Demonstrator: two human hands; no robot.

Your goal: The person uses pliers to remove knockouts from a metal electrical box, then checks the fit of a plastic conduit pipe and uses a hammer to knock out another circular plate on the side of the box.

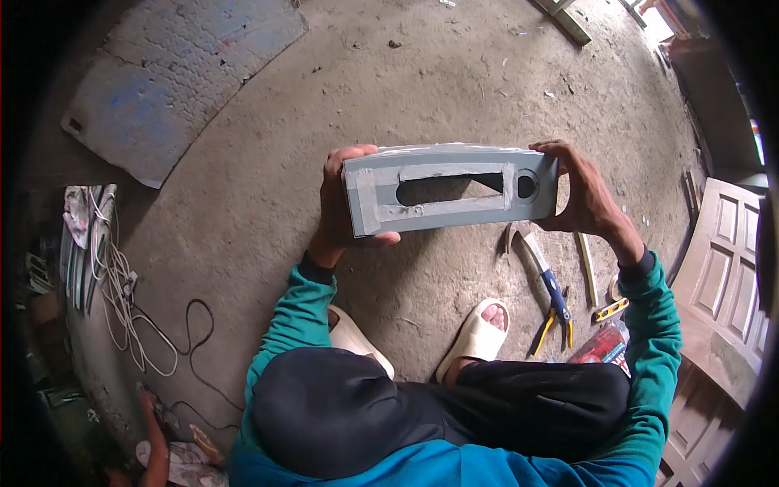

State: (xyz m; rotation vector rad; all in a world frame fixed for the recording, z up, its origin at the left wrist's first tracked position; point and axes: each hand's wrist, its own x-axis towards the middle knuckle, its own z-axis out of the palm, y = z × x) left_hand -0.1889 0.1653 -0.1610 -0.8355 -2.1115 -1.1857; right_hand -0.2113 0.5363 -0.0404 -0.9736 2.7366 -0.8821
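Note:
A grey box-like casing (454, 215) is held up in front of me, above the floor and my feet. Its facing side has a long rounded slot with pale tape or filler around it, and a round hole near the right end. Whitish, rough material runs along its top edge. My left hand (334, 199) grips the left end, thumb below and fingers on top. My right hand (586, 191) clasps the right end, fingers over the upper corner and thumb at the lower one. Parts of the fingers behind the casing are hidden.
On the floor to the right lie a blue-handled hammer (542, 264), yellow-handled pliers (554, 325), a thin strip (587, 269), a yellow level (610, 310) and a red package (600, 344). Panelled wooden doors (722, 276) stand beyond. At left are tangled cables (122, 296) and a worn board (182, 81).

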